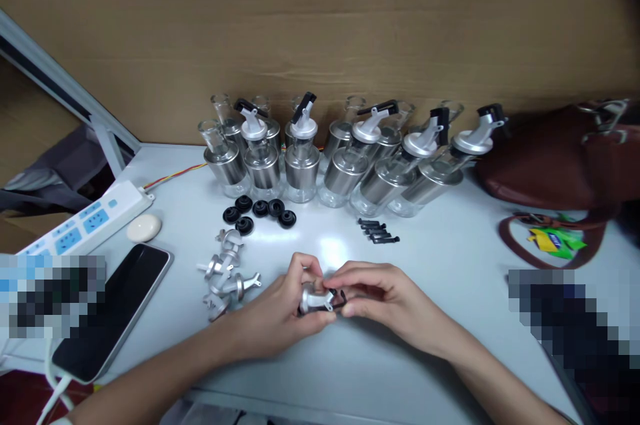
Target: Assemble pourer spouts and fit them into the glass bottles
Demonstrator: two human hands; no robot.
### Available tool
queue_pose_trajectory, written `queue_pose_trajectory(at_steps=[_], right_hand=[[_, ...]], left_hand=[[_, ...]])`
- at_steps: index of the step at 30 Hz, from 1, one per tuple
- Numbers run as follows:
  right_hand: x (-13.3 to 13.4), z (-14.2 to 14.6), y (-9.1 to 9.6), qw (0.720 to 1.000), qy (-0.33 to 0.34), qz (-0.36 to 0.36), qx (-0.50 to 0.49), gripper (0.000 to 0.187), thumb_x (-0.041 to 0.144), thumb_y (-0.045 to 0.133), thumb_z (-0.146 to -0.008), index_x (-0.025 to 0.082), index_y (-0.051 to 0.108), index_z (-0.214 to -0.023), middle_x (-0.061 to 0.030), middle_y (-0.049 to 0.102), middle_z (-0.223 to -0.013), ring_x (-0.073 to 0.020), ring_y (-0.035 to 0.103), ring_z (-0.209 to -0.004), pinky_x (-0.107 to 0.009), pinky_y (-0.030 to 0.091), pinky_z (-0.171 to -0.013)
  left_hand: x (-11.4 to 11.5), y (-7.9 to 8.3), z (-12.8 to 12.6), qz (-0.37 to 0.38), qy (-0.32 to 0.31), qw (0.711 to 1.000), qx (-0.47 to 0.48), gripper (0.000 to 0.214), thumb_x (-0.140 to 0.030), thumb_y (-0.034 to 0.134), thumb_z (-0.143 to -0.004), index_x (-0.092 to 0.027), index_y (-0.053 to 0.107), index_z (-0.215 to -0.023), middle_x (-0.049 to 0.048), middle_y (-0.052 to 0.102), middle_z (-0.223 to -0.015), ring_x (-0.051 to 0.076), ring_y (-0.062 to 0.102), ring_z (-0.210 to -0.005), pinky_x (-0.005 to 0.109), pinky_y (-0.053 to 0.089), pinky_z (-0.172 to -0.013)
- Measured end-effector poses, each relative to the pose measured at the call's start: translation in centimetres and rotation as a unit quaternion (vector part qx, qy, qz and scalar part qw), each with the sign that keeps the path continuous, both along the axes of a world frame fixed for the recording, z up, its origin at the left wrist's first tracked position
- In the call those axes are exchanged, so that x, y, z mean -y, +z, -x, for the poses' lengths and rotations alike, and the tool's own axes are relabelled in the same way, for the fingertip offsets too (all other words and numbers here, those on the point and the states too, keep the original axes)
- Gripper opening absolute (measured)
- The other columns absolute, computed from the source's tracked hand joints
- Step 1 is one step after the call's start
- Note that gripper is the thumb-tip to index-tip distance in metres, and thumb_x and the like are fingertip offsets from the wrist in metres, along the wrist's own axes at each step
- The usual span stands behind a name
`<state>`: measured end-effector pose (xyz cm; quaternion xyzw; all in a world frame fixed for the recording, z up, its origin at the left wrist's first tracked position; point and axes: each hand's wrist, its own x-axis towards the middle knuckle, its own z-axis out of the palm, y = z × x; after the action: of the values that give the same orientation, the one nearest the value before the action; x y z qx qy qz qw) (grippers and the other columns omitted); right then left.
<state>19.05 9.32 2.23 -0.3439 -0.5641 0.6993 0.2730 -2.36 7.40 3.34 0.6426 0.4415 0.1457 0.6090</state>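
My left hand point(280, 308) is closed around a silver metal pourer spout point(314, 299) just above the white table point(440, 258). My right hand point(380, 295) pinches a small black clip point(341, 298) against the spout's end. Both hands meet at the table's front middle. To the left lies a heap of several loose silver spouts point(225, 275). Several black rubber rings point(260, 211) lie behind them. A small pile of black clips point(378, 231) sits to the right of the rings.
Several glass-and-steel bottles point(340, 165), some with spouts fitted, stand in rows at the back against cardboard. A black phone point(113, 308), a white power strip point(90, 218) and a small white oval object point(144, 227) lie at left. A brown leather bag point(555, 158) is at right.
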Motion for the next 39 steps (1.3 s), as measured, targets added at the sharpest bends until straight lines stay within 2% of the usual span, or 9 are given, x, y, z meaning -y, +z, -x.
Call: queue_pose_trajectory(at_steps=[4,9,13,17,21,25,33,36,39], right_hand=[[-0.2,-0.1,0.2,0.998,0.019,0.058,-0.026,0.022,0.028,0.083,-0.073,0.023,0.079,-0.094,-0.0016,0.069,-0.092,-0.0122,0.063,-0.080,-0.023,0.050,-0.074],[0.1,0.2,0.6,0.999,0.010,0.016,-0.028,0.011,0.029,0.079,-0.077,0.021,0.078,-0.084,-0.0017,0.068,-0.085,-0.0130,0.059,-0.076,-0.025,0.046,-0.071],[0.4,0.6,0.8,0.999,-0.021,0.025,-0.043,0.014,0.033,0.077,-0.079,0.022,0.076,-0.087,-0.0020,0.067,-0.086,-0.0138,0.060,-0.077,-0.026,0.047,-0.072],[0.2,0.5,0.3,0.994,-0.063,0.040,-0.077,0.020,0.042,0.071,-0.084,0.024,0.074,-0.093,-0.0004,0.063,-0.082,-0.0124,0.058,-0.072,-0.024,0.048,-0.069],[-0.1,0.3,-0.2,0.992,-0.113,0.002,-0.058,0.024,0.047,0.066,-0.087,0.028,0.075,-0.099,-0.0004,0.063,-0.083,-0.0127,0.057,-0.075,-0.024,0.047,-0.073],[0.0,0.5,0.1,0.993,-0.106,-0.052,-0.013,0.032,0.048,0.071,-0.082,0.029,0.075,-0.107,-0.0017,0.061,-0.087,-0.0151,0.057,-0.078,-0.026,0.048,-0.074],[0.6,1.1,1.0,0.987,-0.113,-0.114,0.016,0.027,0.047,0.070,-0.083,0.023,0.075,-0.095,-0.0038,0.063,-0.083,-0.0180,0.058,-0.078,-0.031,0.048,-0.076],[0.8,1.5,0.9,0.986,-0.121,-0.110,0.027,0.028,0.043,0.070,-0.083,0.024,0.073,-0.102,-0.0036,0.064,-0.087,-0.0189,0.060,-0.083,-0.032,0.049,-0.080],[1.2,1.9,0.9,0.984,-0.120,-0.122,0.040,0.027,0.037,0.067,-0.085,0.024,0.069,-0.108,-0.0040,0.066,-0.093,-0.0195,0.062,-0.089,-0.033,0.050,-0.084]], left_hand=[[0.2,0.5,0.0,-0.017,-0.010,1.000,0.020,0.030,-0.034,0.053,-0.085,-0.023,0.031,-0.102,0.0042,0.049,-0.101,0.016,0.049,-0.080,0.032,0.039,-0.072],[0.6,0.9,-0.6,0.022,0.020,0.999,0.030,0.039,-0.031,0.061,-0.078,-0.025,0.029,-0.100,0.0011,0.050,-0.094,0.014,0.046,-0.073,0.029,0.038,-0.066],[0.9,0.2,-0.5,0.005,0.043,0.998,0.049,0.051,-0.035,0.069,-0.073,-0.025,0.029,-0.103,0.0023,0.049,-0.097,0.014,0.047,-0.072,0.028,0.040,-0.064],[0.8,0.0,0.0,-0.086,0.025,0.993,0.071,0.033,-0.031,0.059,-0.086,-0.025,0.037,-0.110,0.0062,0.053,-0.106,0.017,0.055,-0.081,0.031,0.047,-0.073],[0.5,0.2,0.2,-0.188,-0.008,0.980,0.061,0.023,-0.022,0.049,-0.096,-0.026,0.045,-0.119,0.0076,0.060,-0.118,0.020,0.060,-0.104,0.034,0.048,-0.091],[0.5,-0.5,0.2,-0.285,-0.012,0.957,0.044,0.019,-0.030,0.051,-0.098,-0.025,0.049,-0.117,0.0077,0.064,-0.117,0.020,0.064,-0.100,0.033,0.051,-0.086],[0.9,-1.5,-0.4,-0.465,-0.036,0.884,-0.023,0.021,-0.039,0.048,-0.099,-0.022,0.052,-0.111,0.0078,0.067,-0.100,0.019,0.063,-0.081,0.032,0.050,-0.072],[0.9,-1.7,-0.6,-0.499,-0.015,0.866,-0.022,0.028,-0.048,0.049,-0.096,-0.022,0.052,-0.106,0.0056,0.065,-0.091,0.018,0.061,-0.075,0.030,0.049,-0.067],[0.9,-1.9,-0.7,-0.485,0.010,0.874,-0.007,0.031,-0.052,0.055,-0.092,-0.024,0.053,-0.106,0.0031,0.061,-0.089,0.018,0.060,-0.075,0.029,0.049,-0.068]])
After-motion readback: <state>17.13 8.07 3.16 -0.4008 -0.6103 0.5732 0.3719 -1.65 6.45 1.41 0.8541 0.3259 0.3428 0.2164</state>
